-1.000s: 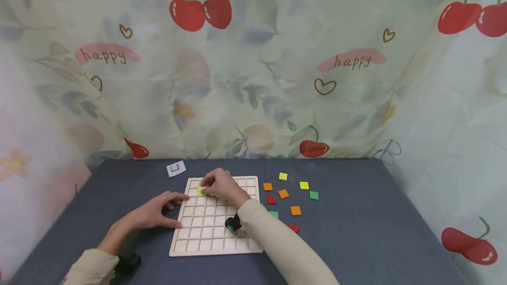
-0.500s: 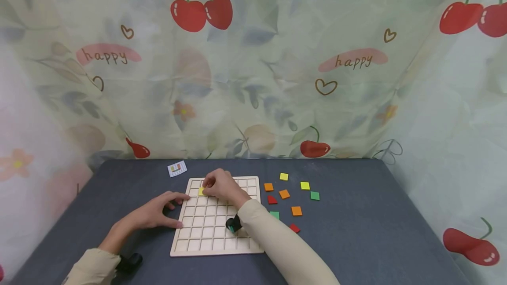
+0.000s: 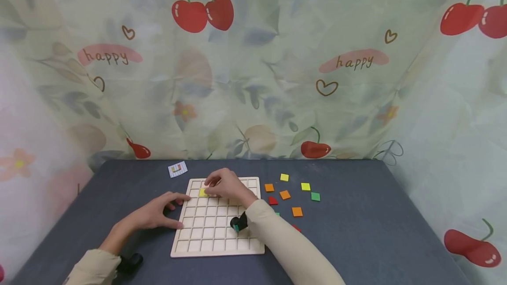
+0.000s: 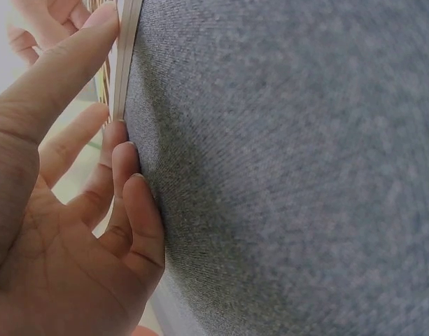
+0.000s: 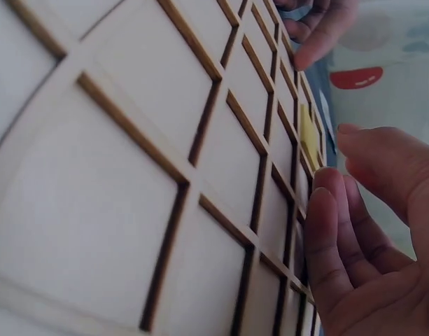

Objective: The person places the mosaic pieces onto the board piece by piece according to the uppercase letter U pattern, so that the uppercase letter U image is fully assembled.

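A pale wooden grid board (image 3: pixel 210 233) lies flat on the dark table. One yellow square tile (image 3: pixel 203 192) sits in a cell near the board's far left corner; the right wrist view also shows this tile (image 5: pixel 309 136). Just beside it is my right hand (image 3: pixel 227 186), its thumb and fingers apart with nothing between them. My left hand (image 3: pixel 156 211) touches the board's left edge with thumb and fingertips spread along it. In the left wrist view the thumb of the left hand (image 4: pixel 67 231) lies on the board's edge (image 4: pixel 123 66), and the other fingers rest low by the cloth.
Loose tiles lie right of the board: yellow (image 3: pixel 305 186), orange (image 3: pixel 297 211), green (image 3: pixel 315 196) and red (image 3: pixel 272 200). My right sleeve (image 3: pixel 281 236) partly covers some of them. A small printed card (image 3: pixel 177 169) lies behind the board. A patterned curtain (image 3: pixel 253 78) hangs at the back.
My right hand has let go of the yellow tile and drawn slightly right, so more of the tile shows. The left hand has stayed at the board's edge.
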`<state>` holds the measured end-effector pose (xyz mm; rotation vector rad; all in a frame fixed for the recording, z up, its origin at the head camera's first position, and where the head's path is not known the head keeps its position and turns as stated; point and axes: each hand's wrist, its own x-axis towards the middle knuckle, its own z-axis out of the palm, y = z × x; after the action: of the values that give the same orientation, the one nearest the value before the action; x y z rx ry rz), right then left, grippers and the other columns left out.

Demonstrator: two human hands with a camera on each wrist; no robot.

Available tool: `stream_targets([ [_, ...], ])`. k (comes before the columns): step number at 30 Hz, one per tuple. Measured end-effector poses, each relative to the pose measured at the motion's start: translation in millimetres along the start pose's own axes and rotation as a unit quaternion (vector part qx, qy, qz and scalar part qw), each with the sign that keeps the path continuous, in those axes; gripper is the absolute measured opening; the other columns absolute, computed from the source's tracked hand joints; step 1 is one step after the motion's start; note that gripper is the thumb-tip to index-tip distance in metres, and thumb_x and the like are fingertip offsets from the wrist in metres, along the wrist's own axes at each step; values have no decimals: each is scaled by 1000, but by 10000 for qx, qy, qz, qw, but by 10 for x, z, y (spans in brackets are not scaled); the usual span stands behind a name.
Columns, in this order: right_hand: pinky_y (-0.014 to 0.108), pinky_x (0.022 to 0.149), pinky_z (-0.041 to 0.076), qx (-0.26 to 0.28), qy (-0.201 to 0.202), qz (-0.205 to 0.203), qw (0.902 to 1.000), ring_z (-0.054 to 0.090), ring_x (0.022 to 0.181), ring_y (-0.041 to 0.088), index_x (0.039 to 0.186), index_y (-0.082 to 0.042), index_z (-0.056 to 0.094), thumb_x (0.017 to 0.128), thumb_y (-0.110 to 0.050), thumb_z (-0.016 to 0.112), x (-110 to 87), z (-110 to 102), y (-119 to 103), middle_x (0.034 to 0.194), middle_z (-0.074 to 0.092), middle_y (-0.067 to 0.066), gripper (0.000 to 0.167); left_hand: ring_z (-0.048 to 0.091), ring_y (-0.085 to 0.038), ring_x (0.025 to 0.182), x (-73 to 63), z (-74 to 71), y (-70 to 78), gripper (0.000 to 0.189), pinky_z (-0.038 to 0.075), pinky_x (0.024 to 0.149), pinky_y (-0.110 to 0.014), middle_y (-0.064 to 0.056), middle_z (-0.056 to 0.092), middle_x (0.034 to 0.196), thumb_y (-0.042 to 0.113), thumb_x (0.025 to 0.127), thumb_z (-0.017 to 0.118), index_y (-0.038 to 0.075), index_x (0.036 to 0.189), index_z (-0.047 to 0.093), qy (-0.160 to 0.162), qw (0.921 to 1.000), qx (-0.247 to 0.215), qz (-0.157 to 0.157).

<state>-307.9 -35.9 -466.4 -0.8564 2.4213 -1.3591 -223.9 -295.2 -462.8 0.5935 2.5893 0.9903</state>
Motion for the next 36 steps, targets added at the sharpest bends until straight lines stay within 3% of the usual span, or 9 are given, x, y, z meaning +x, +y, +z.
stream_targets([
  [10,28,76,53,220,-371,-320,9986,65,92,15,114,-2,74,93,-13,76,-127,-252,74,97,69,1,23,54,-31,107,0,4,-12,71,44,91,-52,-10,52,122,32,83,87,8,143,55,30,10000,15,17],
  [20,31,81,54,457,-643,-530,9955,66,98,24,122,4,68,95,-11,73,-412,-538,147,104,69,8,31,54,-29,106,-2,22,-45,72,44,91,-52,-9,51,122,31,83,87,9,143,55,104,9999,22,73],
  [29,33,85,53,234,-553,-516,9969,66,97,23,121,3,69,95,-13,74,-734,-813,314,107,70,10,31,53,-29,106,-5,18,-37,73,44,90,-52,-9,51,121,31,82,88,9,144,55,104,9999,27,64],
  [36,35,76,54,109,-416,-448,9981,67,89,23,121,2,70,94,-16,75,-997,-1019,398,103,69,5,33,54,-30,105,-3,21,-43,73,44,90,-52,-9,51,121,31,82,88,9,144,55,111,9999,57,15],
])
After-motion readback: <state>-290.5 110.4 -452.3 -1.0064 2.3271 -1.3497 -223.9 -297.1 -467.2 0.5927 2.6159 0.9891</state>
